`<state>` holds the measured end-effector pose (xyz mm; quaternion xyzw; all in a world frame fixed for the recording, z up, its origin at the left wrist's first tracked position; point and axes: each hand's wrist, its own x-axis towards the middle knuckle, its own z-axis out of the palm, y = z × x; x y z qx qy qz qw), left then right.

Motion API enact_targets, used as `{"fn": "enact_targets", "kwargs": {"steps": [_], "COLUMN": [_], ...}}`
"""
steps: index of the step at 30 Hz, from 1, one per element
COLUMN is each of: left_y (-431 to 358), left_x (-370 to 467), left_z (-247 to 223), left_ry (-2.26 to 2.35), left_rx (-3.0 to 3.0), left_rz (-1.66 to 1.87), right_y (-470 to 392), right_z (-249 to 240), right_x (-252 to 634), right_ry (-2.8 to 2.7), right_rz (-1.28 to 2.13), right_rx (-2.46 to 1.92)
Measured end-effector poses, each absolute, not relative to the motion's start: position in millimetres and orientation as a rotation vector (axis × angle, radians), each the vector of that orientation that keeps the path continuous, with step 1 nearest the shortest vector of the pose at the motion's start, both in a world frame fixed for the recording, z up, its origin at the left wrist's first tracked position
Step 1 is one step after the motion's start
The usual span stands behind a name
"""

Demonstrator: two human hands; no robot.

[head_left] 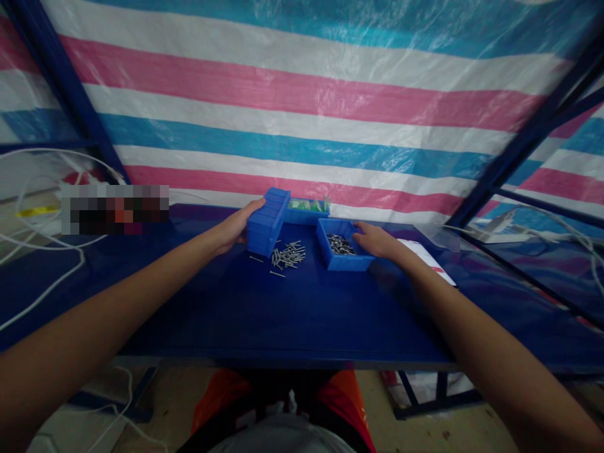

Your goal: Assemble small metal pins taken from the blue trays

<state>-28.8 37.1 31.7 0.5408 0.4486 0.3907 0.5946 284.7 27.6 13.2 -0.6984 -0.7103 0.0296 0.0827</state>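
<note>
My left hand (236, 228) is closed on a blue plastic bin (265, 221), which is tipped on its side with its opening turned away from me. Beside this bin, a loose pile of screws (289, 254) lies on the blue table (292, 314), with a few strays around it. A second blue bin (349, 263) stands upright to the right, with many dark and silver screws (340, 245) inside. My right hand (374, 239) grips that bin's right wall, its fingers over the rim.
Behind the pile stands another blue bin (306, 217) holding green and clear packets (307, 205). A white sheet (427, 261) lies right of my right hand. White cables (42, 296) run along the left, and a striped plastic sheet (302, 113) hangs behind the table.
</note>
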Motion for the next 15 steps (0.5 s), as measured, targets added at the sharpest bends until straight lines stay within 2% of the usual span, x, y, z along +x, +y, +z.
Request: {"fn": "enact_targets", "kwargs": {"steps": [15], "left_y": [59], "left_x": [-58], "left_z": [31], "left_ry": [1.171], "left_rx": [1.078], "left_rz": [0.821], "right_y": [27], "right_z": [14], "right_x": [284], "right_ry": [-2.128], "right_rz": [0.14], "right_rx": [-2.061]}}
